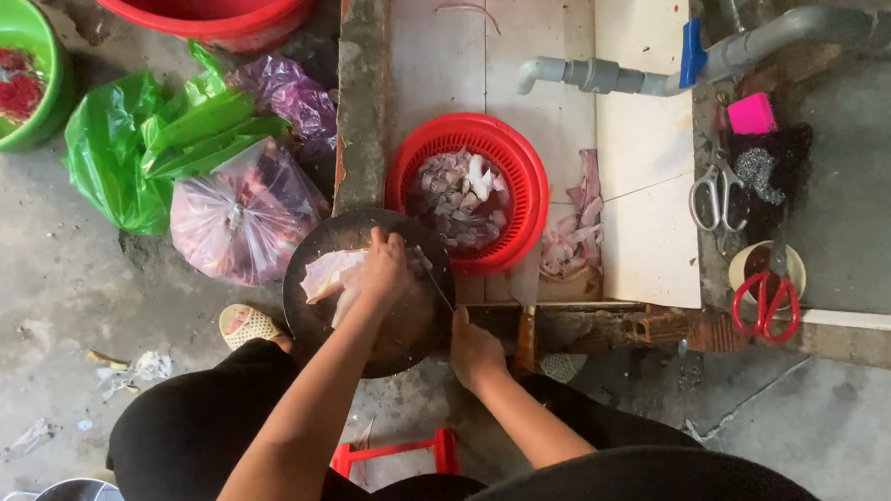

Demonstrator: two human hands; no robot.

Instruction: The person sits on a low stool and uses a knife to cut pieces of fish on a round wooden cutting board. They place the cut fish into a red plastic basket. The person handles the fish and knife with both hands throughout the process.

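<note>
On the dark round cutting board, the left hand presses with bent fingers on a pale piece of raw meat. Just to the right, the right hand is closed around what seems a knife, its thin blade hard to see. Behind them stands a red basket with cut pieces.

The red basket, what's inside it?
The red basket holds a heap of pale pink and grey meat pieces. What lies beneath the heap, and the basket's bottom, is covered, so it cannot be seen.
</note>
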